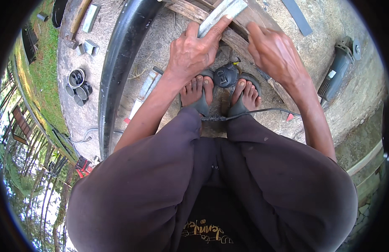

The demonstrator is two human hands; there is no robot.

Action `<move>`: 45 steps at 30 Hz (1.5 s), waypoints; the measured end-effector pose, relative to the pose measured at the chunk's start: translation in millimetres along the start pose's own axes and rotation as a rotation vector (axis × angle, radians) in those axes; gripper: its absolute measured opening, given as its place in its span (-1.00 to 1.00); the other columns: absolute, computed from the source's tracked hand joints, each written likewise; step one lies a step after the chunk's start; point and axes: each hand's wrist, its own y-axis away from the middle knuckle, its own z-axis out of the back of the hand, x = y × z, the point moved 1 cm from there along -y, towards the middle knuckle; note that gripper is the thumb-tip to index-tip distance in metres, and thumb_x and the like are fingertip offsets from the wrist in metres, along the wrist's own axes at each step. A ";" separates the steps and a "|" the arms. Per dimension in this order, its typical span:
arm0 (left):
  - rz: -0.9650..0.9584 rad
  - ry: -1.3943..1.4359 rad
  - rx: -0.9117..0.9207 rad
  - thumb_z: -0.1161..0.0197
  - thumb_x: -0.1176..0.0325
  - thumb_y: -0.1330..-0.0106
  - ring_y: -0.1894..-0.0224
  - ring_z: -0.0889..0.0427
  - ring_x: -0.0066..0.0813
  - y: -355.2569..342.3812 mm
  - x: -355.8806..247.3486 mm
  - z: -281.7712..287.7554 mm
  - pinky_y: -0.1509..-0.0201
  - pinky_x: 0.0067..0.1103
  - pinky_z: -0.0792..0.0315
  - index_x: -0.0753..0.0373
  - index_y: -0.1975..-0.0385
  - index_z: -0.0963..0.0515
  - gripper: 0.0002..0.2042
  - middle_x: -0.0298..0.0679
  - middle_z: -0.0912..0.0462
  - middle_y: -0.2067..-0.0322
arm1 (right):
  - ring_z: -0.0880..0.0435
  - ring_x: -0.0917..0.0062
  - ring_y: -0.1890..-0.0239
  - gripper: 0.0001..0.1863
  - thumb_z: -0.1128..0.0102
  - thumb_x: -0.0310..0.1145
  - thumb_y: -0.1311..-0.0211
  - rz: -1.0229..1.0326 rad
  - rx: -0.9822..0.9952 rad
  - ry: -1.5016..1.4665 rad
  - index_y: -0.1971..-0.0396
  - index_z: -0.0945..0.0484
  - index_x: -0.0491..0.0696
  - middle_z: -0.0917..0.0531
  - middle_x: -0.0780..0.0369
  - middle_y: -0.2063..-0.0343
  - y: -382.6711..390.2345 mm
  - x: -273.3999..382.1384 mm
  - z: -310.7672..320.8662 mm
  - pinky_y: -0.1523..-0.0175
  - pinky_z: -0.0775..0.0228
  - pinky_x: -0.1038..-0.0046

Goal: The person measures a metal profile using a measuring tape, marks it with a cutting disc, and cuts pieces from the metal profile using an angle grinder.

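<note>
My left hand (193,51) is closed round the near end of a silvery metal profile (221,16), with the index finger laid along it. The profile rests over weathered wooden pieces (238,44) at the top of the view. To its right, my right hand (275,51) is curled with its knuckles up, beside a flat wooden board (261,19). Its fingertips are hidden, so what it grips does not show. Between my sandalled feet, below both hands, lies a black tape measure (226,75) with a bit of yellow.
A thick black curved tube (126,54) runs along my left. Past it lie a hammer (76,25), short metal offcuts (91,47) and several round black tube pieces (79,86). An angle grinder (337,69) sits at right. A dark cable (261,111) crosses by my feet.
</note>
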 end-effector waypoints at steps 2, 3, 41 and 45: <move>-0.018 0.030 0.023 -0.33 0.25 -0.40 0.59 -0.71 -0.09 0.5 -1.9 -0.3 0.59 -0.27 -0.64 -0.39 -0.41 -0.47 -0.43 -0.06 -0.48 0.40 | -0.76 0.06 0.36 -0.83 -0.22 -0.43 -0.35 -0.201 0.112 -0.038 0.22 -0.43 -0.18 -0.69 -0.02 0.48 15.6 0.7 7.0 0.28 -0.58 0.08; -0.014 0.027 0.019 -0.33 0.25 -0.40 0.59 -0.71 -0.09 -1.2 -0.4 -0.4 0.59 -0.27 -0.64 -0.39 -0.41 -0.47 -0.43 -0.06 -0.48 0.40 | -0.76 0.06 0.36 -0.83 -0.22 -0.43 -0.35 -0.195 0.111 -0.037 0.22 -0.43 -0.18 -0.69 -0.02 0.48 14.0 0.0 6.5 0.28 -0.58 0.08; 0.059 0.231 -0.060 -0.44 0.12 -0.33 0.25 -0.72 -0.06 1.6 -5.6 11.2 0.19 -0.20 -0.62 -0.26 -0.51 -0.34 -0.28 -0.14 -0.64 0.24 | -0.69 -0.10 0.37 -0.81 -0.16 -0.33 -0.33 -0.424 0.361 -0.374 0.31 -0.51 -0.17 -0.64 -0.11 0.57 56.0 46.0 -0.9 0.19 -0.51 -0.04; 0.144 0.214 -0.072 -0.43 0.12 -0.32 0.12 -0.65 -0.01 31.1 2.6 23.3 -0.03 -0.16 -0.53 -0.08 -0.51 -0.33 -0.27 -0.05 -0.59 0.13 | -0.67 -0.13 0.36 -0.81 -0.20 -0.33 -0.35 -0.413 0.316 -0.401 0.29 -0.51 -0.17 -0.63 -0.13 0.54 50.2 47.9 -3.2 0.22 -0.47 -0.06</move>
